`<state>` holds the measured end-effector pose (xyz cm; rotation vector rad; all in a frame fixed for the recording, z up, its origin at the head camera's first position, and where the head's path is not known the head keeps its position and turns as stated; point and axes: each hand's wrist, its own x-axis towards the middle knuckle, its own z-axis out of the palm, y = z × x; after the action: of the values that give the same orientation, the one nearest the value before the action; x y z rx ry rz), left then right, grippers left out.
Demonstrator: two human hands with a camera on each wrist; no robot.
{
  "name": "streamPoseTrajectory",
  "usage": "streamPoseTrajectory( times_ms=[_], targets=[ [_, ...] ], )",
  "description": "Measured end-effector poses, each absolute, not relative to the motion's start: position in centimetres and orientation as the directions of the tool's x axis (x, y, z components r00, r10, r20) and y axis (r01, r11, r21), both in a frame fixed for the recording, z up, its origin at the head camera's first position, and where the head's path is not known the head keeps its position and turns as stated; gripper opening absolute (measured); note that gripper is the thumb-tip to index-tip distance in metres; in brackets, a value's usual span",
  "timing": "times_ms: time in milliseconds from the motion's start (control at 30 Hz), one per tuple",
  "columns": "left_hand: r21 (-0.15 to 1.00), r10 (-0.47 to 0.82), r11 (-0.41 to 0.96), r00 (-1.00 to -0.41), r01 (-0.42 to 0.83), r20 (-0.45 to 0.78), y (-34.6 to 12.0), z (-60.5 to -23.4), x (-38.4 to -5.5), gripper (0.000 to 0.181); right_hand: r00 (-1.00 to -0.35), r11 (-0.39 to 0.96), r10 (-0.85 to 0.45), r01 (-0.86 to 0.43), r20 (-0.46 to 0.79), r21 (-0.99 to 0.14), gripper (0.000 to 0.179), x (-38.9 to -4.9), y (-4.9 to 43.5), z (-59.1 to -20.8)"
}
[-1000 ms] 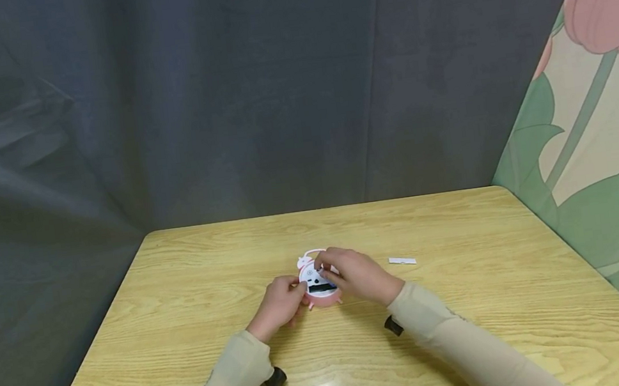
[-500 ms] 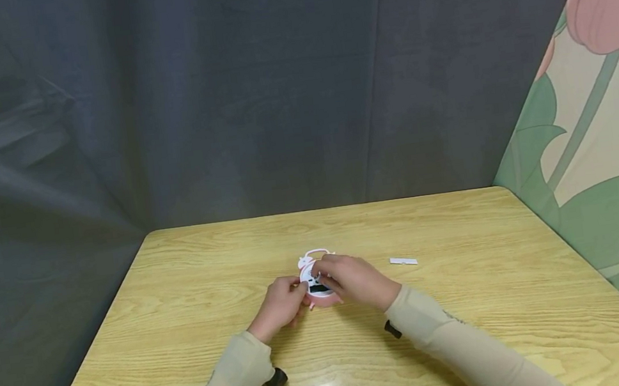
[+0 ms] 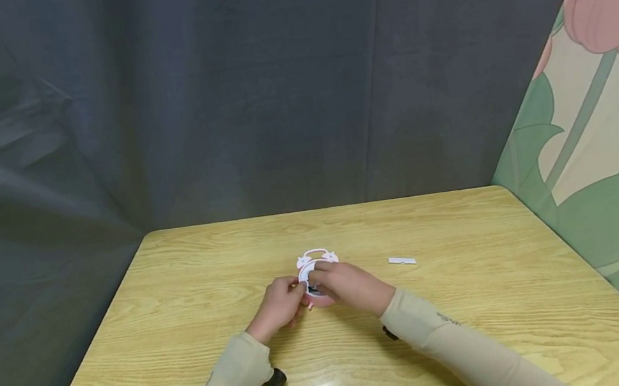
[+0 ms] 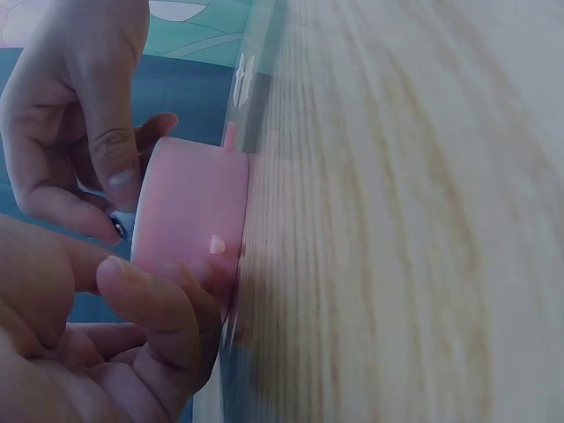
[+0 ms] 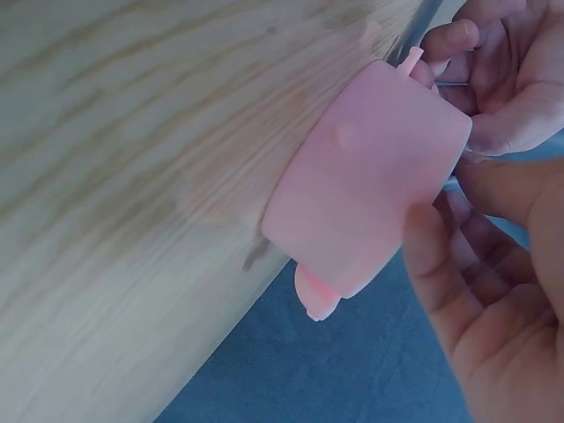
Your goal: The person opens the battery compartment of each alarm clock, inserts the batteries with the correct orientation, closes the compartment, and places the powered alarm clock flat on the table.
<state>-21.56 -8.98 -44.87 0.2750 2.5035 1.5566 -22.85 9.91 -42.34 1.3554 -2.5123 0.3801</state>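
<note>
A pink and white alarm clock (image 3: 317, 254) lies face down on the table, its white back facing up. My left hand (image 3: 279, 303) grips the clock's left edge, thumb on the back and fingers along the pink side. My right hand (image 3: 353, 287) is over the back, at the dark open battery compartment (image 3: 314, 291), which it partly covers. In the left wrist view its thumb and finger pinch a small battery (image 4: 121, 226) with a shiny end, close against the clock's back. In the right wrist view the pink case (image 5: 370, 176) hides most of that pinch.
A small white battery cover (image 3: 401, 260) lies on the wooden table (image 3: 464, 225), right of the clock. Behind the table hangs a dark curtain (image 3: 274, 94). A floral panel (image 3: 604, 182) stands along the right side.
My right hand has moved left and slightly down over the clock's back, covering more of the battery compartment and baring the right bell. The left hand keeps its grip.
</note>
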Motion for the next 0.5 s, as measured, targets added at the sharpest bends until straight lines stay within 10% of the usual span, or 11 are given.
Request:
streamPoseTrajectory(
  times_ms=[300,500],
  targets=[
    [0.907,0.247,0.420,-0.966,0.036,-0.076,-9.07,-45.07,-21.53,0.030,-0.534,0.520,-0.775,-0.843,0.339,-0.138,0.014,-22.96,9.76,-42.80],
    [0.904,0.242,0.425,-0.969,0.054,-0.056,-8.99,-45.05,-21.61,0.028,-0.740,0.669,-0.579,-0.671,0.342,-0.320,0.014,-22.73,9.73,-42.68]
  ],
)
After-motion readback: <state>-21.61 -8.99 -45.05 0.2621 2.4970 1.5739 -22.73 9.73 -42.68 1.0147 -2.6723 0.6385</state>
